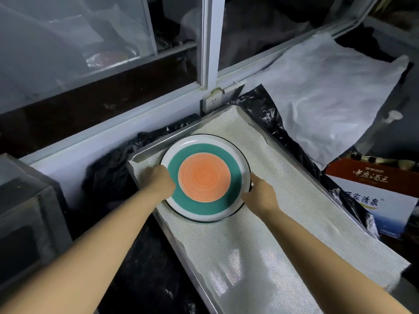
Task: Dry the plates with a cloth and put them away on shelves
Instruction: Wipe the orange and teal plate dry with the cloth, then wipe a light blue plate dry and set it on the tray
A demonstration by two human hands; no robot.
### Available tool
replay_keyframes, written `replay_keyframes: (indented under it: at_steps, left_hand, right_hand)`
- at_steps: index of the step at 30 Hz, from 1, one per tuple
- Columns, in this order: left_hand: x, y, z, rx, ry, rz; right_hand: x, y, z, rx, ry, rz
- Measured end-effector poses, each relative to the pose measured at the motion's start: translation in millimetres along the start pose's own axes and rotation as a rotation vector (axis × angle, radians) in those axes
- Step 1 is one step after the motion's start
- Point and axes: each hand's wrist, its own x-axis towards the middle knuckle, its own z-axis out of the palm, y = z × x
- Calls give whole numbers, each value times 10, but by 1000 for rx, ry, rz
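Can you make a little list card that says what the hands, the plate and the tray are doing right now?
plate: round white plate with green ring and orange centre, lying flat on the mat
left hand: left hand grips the plate's left rim
right hand: right hand grips the plate's right rim
mat: white mesh mat lining the tray
tray: rectangular metal tray
nearby: cardboard box with printed characters, to the right

A cardboard box (371, 196) at the right edge carries Chinese print: gold characters on its red top face, partly legible as 中…酒王, and dark characters ending 家清泉 on its white side.
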Motion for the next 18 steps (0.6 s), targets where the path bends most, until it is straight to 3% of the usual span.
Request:
replay_keyframes:
  at_steps: [6,11,18]
  left_hand:
    - [-338,102,-35,-215,-6,5]
    - [-814,7,-106,-334,-59,155]
    - [-1911,-638,-315,-371,163,454]
  right_hand:
    - [-183,-21,-113,-56,-113,-36]
    - [-583,-19,-238,-38,-256,-120]
    - [-1254,-171,-391,-132,-211,-423]
